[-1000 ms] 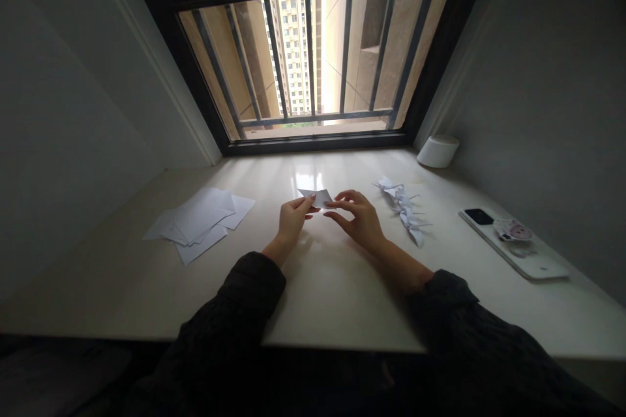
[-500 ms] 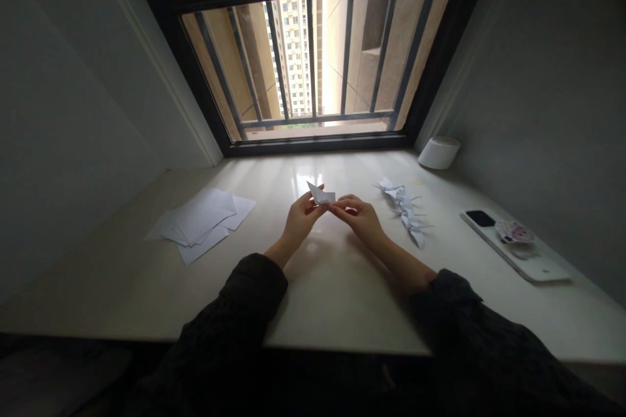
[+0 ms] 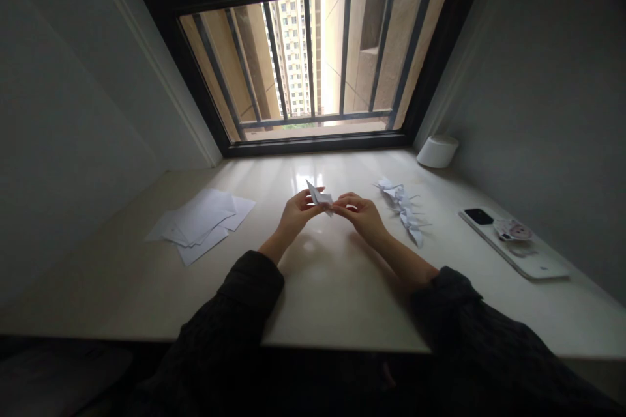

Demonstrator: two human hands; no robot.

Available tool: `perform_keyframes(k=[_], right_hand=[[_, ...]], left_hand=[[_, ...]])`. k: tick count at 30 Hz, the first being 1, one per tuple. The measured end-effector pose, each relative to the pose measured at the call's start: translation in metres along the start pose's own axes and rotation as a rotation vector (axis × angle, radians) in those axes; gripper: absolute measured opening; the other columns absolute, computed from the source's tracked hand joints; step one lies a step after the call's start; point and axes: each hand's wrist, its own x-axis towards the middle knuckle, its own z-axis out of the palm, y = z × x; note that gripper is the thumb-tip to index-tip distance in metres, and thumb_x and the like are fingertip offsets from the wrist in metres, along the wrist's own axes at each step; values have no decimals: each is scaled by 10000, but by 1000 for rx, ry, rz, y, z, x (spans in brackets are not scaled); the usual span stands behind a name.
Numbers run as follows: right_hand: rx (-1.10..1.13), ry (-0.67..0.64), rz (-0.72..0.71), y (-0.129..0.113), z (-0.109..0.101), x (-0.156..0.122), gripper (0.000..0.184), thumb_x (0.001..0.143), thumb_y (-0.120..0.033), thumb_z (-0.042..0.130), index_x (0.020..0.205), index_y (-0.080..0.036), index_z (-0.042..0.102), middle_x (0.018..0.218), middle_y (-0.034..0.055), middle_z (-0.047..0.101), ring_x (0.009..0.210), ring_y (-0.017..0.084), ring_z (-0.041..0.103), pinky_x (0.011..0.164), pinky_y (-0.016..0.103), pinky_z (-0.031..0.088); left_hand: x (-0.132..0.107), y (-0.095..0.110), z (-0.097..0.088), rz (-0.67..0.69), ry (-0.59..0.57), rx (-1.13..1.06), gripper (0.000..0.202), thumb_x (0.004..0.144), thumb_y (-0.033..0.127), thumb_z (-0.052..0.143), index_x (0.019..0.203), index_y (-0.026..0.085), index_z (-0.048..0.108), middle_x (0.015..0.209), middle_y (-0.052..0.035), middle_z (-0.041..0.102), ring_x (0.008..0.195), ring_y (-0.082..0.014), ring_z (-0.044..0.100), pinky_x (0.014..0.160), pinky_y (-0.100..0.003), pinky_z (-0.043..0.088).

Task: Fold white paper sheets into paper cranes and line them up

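A small piece of folded white paper (image 3: 319,195) is held up over the middle of the counter, with a pointed flap rising at its left. My left hand (image 3: 297,214) pinches it from the left between thumb and fingers. From the right, the thumb and index finger of my right hand (image 3: 359,214) close on its right end. The fingertips of both hands nearly meet there and partly hide the lower folds. To the right of my right hand lies a row of several folded paper cranes (image 3: 402,199).
A loose stack of white paper sheets (image 3: 200,218) lies at the left. On the right are a phone (image 3: 518,251) with a round grip on its back and a white cylindrical object (image 3: 437,152) by the wall. A barred window (image 3: 313,65) stands behind the pale counter (image 3: 332,300).
The folded paper has tilted slightly, and its right end now looks narrower, with a bit of paper showing below the fingertips. My left hand has turned a little around it.
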Motion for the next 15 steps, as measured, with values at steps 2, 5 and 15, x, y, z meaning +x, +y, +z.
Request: perform_keyframes(k=[2,5,15], right_hand=[[-62,22,-74,-1,-1,0,265,687,-476,727,730,-216,709,805,39,626,714,164,582,604,299,494],[-261,75,-263,-6,-4,-2,176,778,-403,668,779,-230,698,798,46,619,738,178,568,617,315,486],[-691,73,-628,-14,-9,-9,220,818,-227,571,1035,-232,608,986,82,636,921,239,562,810,407,479]], left_hand=[[1,0,-2,10,-12,15,594,624,354,788,1146,138,605,975,-107,698,848,-208,665,831,-365,496],[2,-1,-4,7,-29,40,576,609,339,800,1115,133,615,940,-96,699,809,-197,666,801,-355,503],[0,-4,-1,-60,-135,33,478,653,339,775,1065,132,650,868,-78,701,753,-159,642,758,-314,485]])
